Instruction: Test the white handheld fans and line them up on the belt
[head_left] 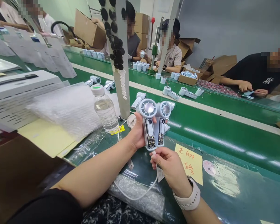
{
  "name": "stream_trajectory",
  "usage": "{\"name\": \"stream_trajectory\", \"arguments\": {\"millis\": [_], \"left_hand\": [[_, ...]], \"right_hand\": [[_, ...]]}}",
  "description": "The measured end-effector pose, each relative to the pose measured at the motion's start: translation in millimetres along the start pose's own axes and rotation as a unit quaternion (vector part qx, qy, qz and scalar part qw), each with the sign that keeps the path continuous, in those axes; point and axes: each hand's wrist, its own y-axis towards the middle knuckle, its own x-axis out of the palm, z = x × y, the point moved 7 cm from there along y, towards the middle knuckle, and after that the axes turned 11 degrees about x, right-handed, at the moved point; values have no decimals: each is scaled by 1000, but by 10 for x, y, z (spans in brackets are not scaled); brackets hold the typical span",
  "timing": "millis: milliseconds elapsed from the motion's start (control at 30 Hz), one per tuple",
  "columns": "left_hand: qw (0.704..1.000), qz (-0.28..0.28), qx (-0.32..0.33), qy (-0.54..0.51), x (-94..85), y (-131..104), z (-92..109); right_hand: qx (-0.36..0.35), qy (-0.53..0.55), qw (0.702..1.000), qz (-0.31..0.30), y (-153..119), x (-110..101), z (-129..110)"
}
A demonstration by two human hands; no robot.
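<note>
Head view: left hand (139,132) holds two handheld fans (150,133); right hand (164,161) grips cable (154,153).

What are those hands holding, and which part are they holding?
The left hand holds two small fans by their handles. The right hand pinches a white cable by its end, just below the handles.

L hand (138,132) raised, thumb up, R hand (166,161) lower, fingertips pinched, L fingers mostly hidden
</note>
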Motion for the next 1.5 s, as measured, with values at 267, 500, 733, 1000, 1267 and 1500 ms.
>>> {"name": "stream_trajectory", "arguments": {"millis": [267,500,733,1000,1267,1500], "left_hand": [[998,-1,39,43,78,-61,20],[996,38,70,-29,51,-27,146],[998,10,59,-12,122,-59,142],[997,11,73,-1,125,-48,112],[997,-33,43,56,129,-99,119],[974,-107,-9,197,149,-147,-80]], "right_hand": [[-52,-48,997,27,-81,73,103],[-147,-144,975,85,-149,20,-124],[-83,-30,993,78,-82,-40,-33],[-107,-53,989,86,-100,-60,-85],[-224,-84,956,171,-177,-363,-310],[-197,41,975,98,-134,-589,-379]]}}
